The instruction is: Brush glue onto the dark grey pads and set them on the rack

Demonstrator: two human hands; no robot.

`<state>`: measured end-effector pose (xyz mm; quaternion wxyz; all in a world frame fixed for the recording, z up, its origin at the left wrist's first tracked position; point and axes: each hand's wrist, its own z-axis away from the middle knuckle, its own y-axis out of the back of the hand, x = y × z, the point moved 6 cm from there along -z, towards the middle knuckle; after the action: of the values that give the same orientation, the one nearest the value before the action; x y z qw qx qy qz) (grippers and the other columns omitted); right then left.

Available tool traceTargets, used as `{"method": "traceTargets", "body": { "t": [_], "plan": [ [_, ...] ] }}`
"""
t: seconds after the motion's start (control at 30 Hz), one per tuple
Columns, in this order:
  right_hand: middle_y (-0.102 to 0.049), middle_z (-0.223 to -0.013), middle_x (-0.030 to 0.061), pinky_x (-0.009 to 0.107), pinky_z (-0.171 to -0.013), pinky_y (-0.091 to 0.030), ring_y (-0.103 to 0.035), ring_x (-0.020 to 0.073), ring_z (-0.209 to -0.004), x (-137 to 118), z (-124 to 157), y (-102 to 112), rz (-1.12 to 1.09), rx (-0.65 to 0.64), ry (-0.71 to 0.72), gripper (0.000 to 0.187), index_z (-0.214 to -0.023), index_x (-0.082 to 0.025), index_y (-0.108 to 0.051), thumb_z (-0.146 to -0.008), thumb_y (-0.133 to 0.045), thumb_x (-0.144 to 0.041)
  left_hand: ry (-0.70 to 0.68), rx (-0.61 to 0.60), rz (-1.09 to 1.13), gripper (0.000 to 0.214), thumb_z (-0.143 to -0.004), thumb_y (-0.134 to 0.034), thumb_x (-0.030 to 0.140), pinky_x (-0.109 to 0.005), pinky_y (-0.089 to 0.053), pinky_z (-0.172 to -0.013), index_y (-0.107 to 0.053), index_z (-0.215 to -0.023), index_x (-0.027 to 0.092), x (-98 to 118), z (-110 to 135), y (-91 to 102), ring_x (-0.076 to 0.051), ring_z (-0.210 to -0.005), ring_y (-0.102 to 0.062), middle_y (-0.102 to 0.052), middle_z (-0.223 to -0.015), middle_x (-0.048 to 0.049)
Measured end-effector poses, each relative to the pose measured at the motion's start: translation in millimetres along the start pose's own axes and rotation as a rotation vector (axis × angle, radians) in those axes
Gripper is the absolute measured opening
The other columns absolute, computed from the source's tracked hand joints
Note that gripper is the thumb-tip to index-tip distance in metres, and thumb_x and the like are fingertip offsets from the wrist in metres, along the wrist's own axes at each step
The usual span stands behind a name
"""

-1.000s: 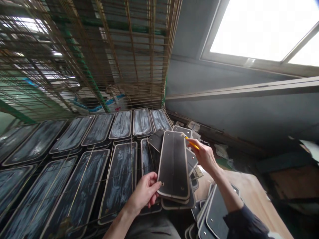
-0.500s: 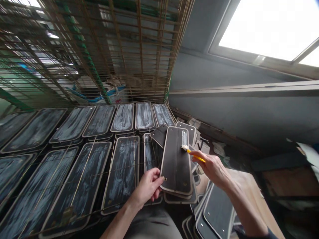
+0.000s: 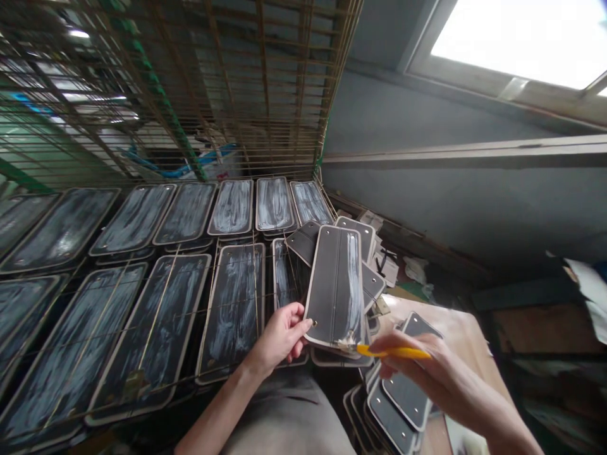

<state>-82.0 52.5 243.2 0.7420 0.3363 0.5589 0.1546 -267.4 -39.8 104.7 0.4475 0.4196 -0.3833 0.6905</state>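
My left hand [image 3: 281, 335] pinches the lower left corner of a dark rounded panel [image 3: 327, 284] with a pale edge and small metal studs. Along the panel's right side runs a streaky white coating, while its left part is bare. In my right hand [image 3: 427, 373] is a brush with a yellow handle [image 3: 393, 351]. Its whitish bristles [image 3: 348, 342] touch the panel near the bottom edge. Beneath the held panel lie more dark panels [image 3: 372, 284], overlapping at angles.
Rows of white-streaked panels [image 3: 232, 303] lie on a wire rack to the left. A wire grid [image 3: 265, 95] rises behind them. At the lower right, stacked panels [image 3: 408, 392] sit by a wooden board [image 3: 459, 335]. A grey wall [image 3: 403, 120] with a window stands at right.
My right hand has drawn the brush from the panel's upper right down to its bottom edge, leaving a long white streak. My left hand still grips the same corner.
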Motion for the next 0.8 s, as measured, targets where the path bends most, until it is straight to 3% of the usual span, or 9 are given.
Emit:
{"method": "traceTargets", "body": {
  "t": [0.1, 0.23, 0.37, 0.5, 0.67, 0.8],
  "plan": [
    [-0.065, -0.08, 0.0, 0.024, -0.07, -0.052, -0.065, 0.0142, -0.071, 13, -26, 9, -0.085, 0.025, 0.026, 0.024, -0.11, -0.023, -0.057, -0.102, -0.039, -0.035, -0.006, -0.018, -0.011, 0.029, -0.081, -0.058, 0.045, -0.012, -0.024, -0.026, -0.048, -0.081, 0.018, 1, -1, -0.9, -0.003, -0.03, -0.037, -0.053, -0.056, 0.0053],
    [-0.065, -0.079, 0.0031, 0.026, -0.066, -0.055, -0.066, 0.0162, -0.069, 46, -75, 34, -0.174, 0.191, 0.085, 0.034, -0.11, -0.017, -0.058, -0.102, -0.037, -0.043, -0.014, -0.028, -0.016, 0.028, -0.081, -0.058, 0.044, -0.012, -0.021, -0.025, -0.047, -0.079, 0.018, 1, -3, -2.1, -0.003, -0.03, -0.035, -0.05, -0.056, 0.0061],
    [-0.066, -0.077, 0.0042, 0.028, -0.063, -0.055, -0.065, 0.017, -0.066, 71, -109, 64, -0.09, 0.422, 0.111, 0.035, -0.108, -0.015, -0.058, -0.1, -0.041, -0.045, -0.001, -0.016, -0.017, 0.028, -0.081, -0.057, 0.044, -0.013, -0.02, -0.024, -0.045, -0.078, 0.019, 1, -3, -2.3, -0.003, -0.029, -0.034, -0.049, -0.054, 0.0068],
    [-0.066, -0.08, 0.0041, 0.029, -0.066, -0.055, -0.066, 0.0177, -0.07, 73, -127, 80, 0.001, 0.544, 0.142, 0.034, -0.11, -0.017, -0.057, -0.1, -0.039, -0.045, 0.015, -0.004, -0.02, 0.027, -0.081, -0.056, 0.045, -0.012, -0.02, -0.025, -0.046, -0.081, 0.019, 0, -3, -2.0, -0.003, -0.029, -0.033, -0.05, -0.056, 0.0059],
    [-0.067, -0.083, 0.0032, 0.027, -0.066, -0.053, -0.067, 0.0173, -0.072, 68, -141, 69, 0.078, 0.551, 0.166, 0.028, -0.114, -0.02, -0.056, -0.101, -0.038, -0.038, 0.01, 0.004, -0.019, 0.027, -0.081, -0.056, 0.045, -0.012, -0.019, -0.024, -0.046, -0.08, 0.019, 0, -3, -1.0, -0.003, -0.029, -0.033, -0.05, -0.057, 0.0063],
    [-0.066, -0.078, 0.0008, 0.026, -0.067, -0.051, -0.066, 0.0164, -0.07, 57, -132, 47, 0.15, 0.38, 0.162, 0.025, -0.112, -0.021, -0.057, -0.101, -0.039, -0.034, 0.02, 0.002, 0.0, 0.028, -0.081, -0.057, 0.045, -0.012, -0.017, -0.025, -0.046, -0.08, 0.019, 0, -2, -0.9, -0.003, -0.029, -0.032, -0.049, -0.056, 0.0067]
  ]
}}
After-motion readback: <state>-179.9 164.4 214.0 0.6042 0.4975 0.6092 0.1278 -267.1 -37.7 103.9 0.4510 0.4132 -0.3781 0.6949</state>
